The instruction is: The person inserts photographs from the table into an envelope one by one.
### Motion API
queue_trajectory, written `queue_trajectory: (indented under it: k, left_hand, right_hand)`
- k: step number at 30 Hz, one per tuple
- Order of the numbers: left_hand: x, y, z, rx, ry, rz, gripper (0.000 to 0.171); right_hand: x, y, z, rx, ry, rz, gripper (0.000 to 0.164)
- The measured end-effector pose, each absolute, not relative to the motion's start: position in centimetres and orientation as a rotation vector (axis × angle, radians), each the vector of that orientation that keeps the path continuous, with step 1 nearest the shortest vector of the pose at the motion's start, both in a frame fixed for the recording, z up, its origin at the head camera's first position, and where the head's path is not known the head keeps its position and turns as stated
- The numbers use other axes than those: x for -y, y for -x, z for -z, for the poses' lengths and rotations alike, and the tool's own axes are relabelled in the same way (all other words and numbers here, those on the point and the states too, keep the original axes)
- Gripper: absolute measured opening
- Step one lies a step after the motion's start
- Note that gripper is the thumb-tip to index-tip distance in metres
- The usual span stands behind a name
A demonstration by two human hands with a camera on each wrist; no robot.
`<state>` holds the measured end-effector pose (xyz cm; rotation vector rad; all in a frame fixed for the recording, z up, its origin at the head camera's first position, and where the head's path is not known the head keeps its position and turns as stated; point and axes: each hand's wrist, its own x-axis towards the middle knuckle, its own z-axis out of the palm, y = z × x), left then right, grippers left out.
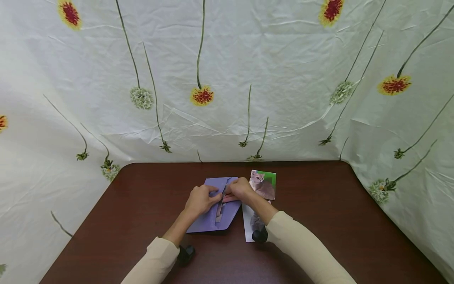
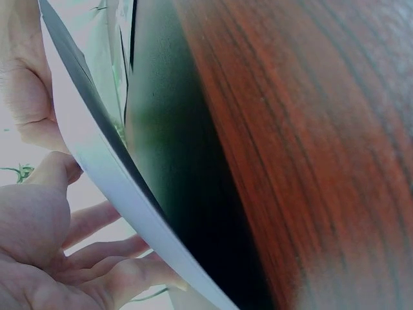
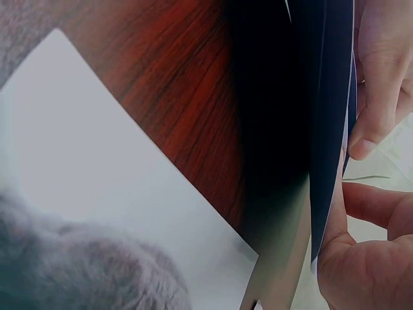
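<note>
A purple envelope (image 1: 209,224) lies on the table in the head view, its pointed flap spread toward the right. A cat photo (image 1: 218,215) sits partly inside its opening, only a narrow strip showing. My left hand (image 1: 200,200) lies over the envelope's left part and pinches the edge of the opening; in the left wrist view its fingers (image 2: 106,223) reach along the paper. From the other side my right hand (image 1: 240,190) reaches in and grips the photo at its upper end. Its thumb and fingers partly hide the contact.
Right of the envelope lie a cat photo with a green background (image 1: 268,179) and a second photo of a grey furry animal (image 1: 249,225), partly under the right forearm. The brown table (image 1: 319,205) meets a flower-patterned white cloth (image 1: 227,130) behind.
</note>
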<state>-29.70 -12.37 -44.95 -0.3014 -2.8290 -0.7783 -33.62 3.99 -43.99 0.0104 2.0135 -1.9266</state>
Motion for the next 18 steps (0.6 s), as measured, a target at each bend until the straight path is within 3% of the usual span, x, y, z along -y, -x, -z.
queue_trajectory:
  k: [11, 18]
  left_hand:
    - [12.5, 29.7, 45.1, 2.825, 0.313, 0.766, 0.033]
    - [12.7, 29.8, 45.0, 2.824, 0.303, 0.765, 0.032]
  right_hand:
    - [-4.8, 33.4, 43.1, -1.99, 0.03, 1.855, 0.016]
    - [-6.1, 33.3, 41.8, -2.0, 0.093, 1.777, 0.026]
